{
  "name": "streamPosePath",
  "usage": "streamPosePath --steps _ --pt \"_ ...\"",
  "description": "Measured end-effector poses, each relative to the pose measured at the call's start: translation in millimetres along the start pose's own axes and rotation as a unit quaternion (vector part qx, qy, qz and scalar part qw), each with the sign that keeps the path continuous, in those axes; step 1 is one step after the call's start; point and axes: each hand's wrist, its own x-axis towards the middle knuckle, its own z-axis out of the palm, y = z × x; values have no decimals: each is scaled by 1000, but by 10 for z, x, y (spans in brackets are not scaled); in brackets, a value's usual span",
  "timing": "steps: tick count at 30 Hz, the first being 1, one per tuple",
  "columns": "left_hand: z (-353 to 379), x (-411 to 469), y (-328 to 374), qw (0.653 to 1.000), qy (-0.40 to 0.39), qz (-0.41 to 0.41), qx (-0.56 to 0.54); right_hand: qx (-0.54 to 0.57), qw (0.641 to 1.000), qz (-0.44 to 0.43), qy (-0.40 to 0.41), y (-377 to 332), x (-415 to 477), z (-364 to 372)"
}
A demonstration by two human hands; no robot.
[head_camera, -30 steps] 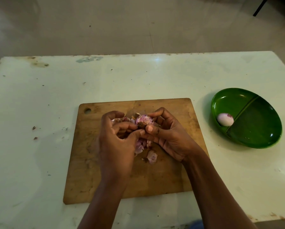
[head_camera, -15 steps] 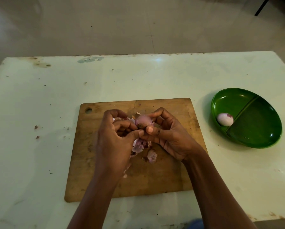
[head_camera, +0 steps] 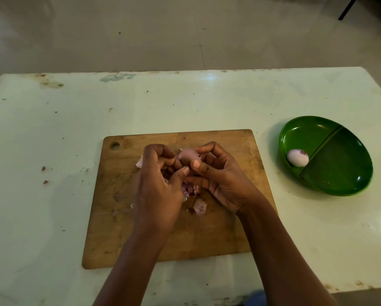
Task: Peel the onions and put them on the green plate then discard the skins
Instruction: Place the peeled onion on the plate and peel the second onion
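Head view: left hand (head_camera: 156, 191) and right hand (head_camera: 220, 180) both tight round one pink onion (head_camera: 188, 154); wooden board (head_camera: 207, 235) beneath

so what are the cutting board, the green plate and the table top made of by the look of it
Cutting board: wood, matt and worn, with visible grain and dark stains.
Green plate: probably plastic, glossy, with bright highlights and a moulded divider.
Table top: smooth, pale and glossy, mirroring lights; stone, glass or painted metal, cannot tell.
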Motion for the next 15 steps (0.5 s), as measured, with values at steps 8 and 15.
streamPosePath --steps 8,15 --pt "90 -29 -16 994 49 97 26 101 994 33 17 -10 -1 82" --pt "102 -40 39 993 71 66 -65 178 982 47 44 -47 -27 131"
